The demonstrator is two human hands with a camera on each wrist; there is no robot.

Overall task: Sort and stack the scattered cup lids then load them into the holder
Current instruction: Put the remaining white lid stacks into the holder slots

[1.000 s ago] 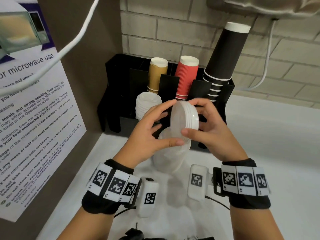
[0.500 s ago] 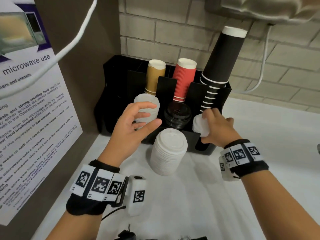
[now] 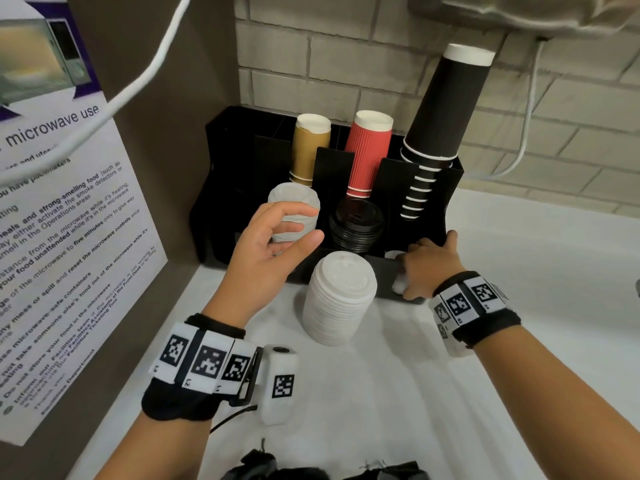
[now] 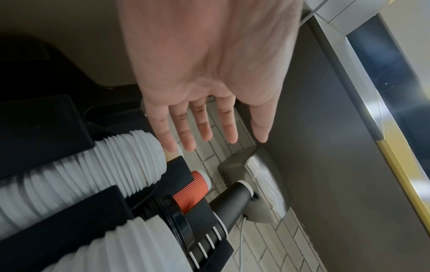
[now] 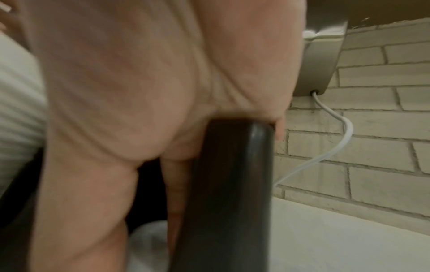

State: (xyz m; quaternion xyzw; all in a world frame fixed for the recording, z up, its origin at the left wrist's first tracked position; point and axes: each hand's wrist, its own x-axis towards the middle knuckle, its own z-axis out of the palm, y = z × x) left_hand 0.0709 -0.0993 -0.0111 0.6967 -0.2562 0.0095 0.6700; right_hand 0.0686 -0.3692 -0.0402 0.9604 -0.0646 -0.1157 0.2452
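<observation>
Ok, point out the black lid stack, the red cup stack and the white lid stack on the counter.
black lid stack (image 3: 356,216), head view, top lid's face
red cup stack (image 3: 369,157), head view, ribbed side
white lid stack on the counter (image 3: 341,306), head view, side of the stack

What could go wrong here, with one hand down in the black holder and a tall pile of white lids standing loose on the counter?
1. The loose stack of white lids stands free between both wrists; a sleeve could topple it.
2. The right hand is pushing lids into the holder at its right front slot; the tall leaning black cup stack just above could be knocked.
3. The left hand hovers open beside the slotted white lids and might nudge them askew.
</observation>
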